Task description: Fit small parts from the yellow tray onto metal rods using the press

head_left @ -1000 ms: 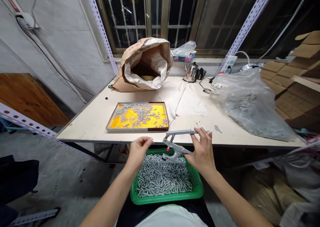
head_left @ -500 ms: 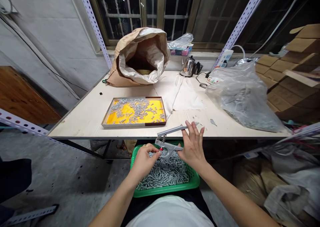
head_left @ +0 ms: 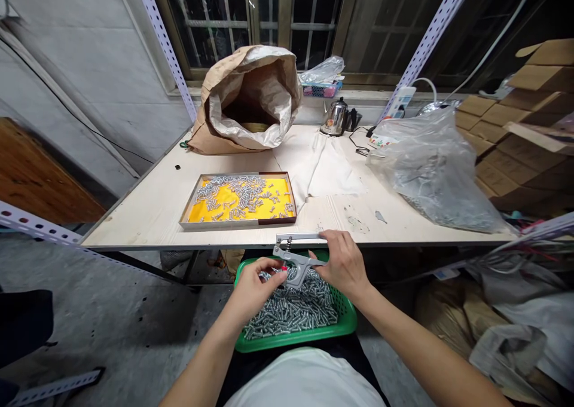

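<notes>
My right hand [head_left: 343,263] is closed round the handles of a grey metal hand press [head_left: 296,254], which it squeezes together over my lap. At the jaw of the press my left hand [head_left: 255,284] pinches a small part that I cannot make out. Both hands hover over a green basket [head_left: 345,320] on my lap, full of small silver metal pieces. On the table ahead lies a yellow-lined tray [head_left: 240,199] strewn with the same silver pieces.
A light wooden table [head_left: 147,216] spans the view. An open brown paper sack [head_left: 246,99] stands at the back, with a kettle [head_left: 336,117], a white cloth [head_left: 320,165] and a large clear plastic bag [head_left: 433,171] to the right. Cardboard boxes [head_left: 524,114] are stacked at the far right.
My right hand has squeezed the press handles shut; the upper handle dropped from raised to level. My left hand moved from the table edge to the jaw of the press.
</notes>
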`<state>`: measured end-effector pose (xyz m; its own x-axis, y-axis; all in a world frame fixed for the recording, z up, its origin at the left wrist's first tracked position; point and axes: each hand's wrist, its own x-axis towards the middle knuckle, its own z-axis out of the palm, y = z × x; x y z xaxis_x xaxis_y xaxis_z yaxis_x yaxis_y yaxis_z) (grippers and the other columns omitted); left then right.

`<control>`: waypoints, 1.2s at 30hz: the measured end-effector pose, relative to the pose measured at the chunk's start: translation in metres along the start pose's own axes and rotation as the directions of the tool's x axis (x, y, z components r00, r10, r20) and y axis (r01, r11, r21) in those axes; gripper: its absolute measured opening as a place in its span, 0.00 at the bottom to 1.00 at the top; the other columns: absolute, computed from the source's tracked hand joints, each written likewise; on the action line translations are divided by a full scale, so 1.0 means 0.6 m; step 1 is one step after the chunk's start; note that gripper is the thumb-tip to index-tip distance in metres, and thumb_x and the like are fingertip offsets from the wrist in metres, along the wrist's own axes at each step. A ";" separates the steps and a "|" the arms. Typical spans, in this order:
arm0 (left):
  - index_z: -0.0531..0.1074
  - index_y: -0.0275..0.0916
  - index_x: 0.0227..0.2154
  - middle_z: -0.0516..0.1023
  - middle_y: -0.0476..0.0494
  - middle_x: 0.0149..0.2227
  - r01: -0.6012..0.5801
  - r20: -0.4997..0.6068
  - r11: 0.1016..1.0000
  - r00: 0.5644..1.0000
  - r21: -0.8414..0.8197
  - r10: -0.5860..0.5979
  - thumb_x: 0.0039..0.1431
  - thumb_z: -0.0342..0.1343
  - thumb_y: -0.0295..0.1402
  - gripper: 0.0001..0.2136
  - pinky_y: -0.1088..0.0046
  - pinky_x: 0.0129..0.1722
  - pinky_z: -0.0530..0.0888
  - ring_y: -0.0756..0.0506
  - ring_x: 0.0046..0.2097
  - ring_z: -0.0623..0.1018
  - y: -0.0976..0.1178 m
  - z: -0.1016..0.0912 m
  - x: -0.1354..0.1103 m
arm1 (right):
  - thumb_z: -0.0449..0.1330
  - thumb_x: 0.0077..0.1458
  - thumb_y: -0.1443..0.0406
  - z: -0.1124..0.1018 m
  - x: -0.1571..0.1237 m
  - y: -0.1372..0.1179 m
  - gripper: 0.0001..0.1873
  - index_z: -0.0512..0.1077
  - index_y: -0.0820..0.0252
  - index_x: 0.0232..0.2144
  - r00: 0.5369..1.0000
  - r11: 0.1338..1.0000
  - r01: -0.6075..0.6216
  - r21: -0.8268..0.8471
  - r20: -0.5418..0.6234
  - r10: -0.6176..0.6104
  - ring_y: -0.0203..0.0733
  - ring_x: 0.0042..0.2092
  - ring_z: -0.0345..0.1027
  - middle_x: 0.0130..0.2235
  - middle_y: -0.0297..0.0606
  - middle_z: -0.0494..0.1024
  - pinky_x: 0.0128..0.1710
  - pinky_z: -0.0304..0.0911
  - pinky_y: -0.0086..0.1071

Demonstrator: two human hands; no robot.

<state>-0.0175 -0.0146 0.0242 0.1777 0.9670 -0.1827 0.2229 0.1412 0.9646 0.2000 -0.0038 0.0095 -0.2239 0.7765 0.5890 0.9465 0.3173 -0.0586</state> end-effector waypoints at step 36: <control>0.74 0.37 0.19 0.76 0.46 0.25 0.123 0.139 0.978 0.985 -0.167 -0.101 0.45 0.61 0.37 0.08 0.71 0.38 0.66 0.46 0.32 0.72 -0.030 0.013 -0.008 | 0.61 0.45 0.67 0.023 -0.024 0.012 0.03 0.71 0.61 0.22 0.866 0.961 0.194 0.196 0.427 -0.262 0.57 0.67 0.38 0.67 0.46 0.48 0.63 0.36 0.59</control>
<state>-0.0151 -0.0234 0.0064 0.2858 0.9090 -0.3035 0.0798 0.2930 0.9528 0.2071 -0.0051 -0.0102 -0.5406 0.8215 0.1815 0.8208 0.5623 -0.1001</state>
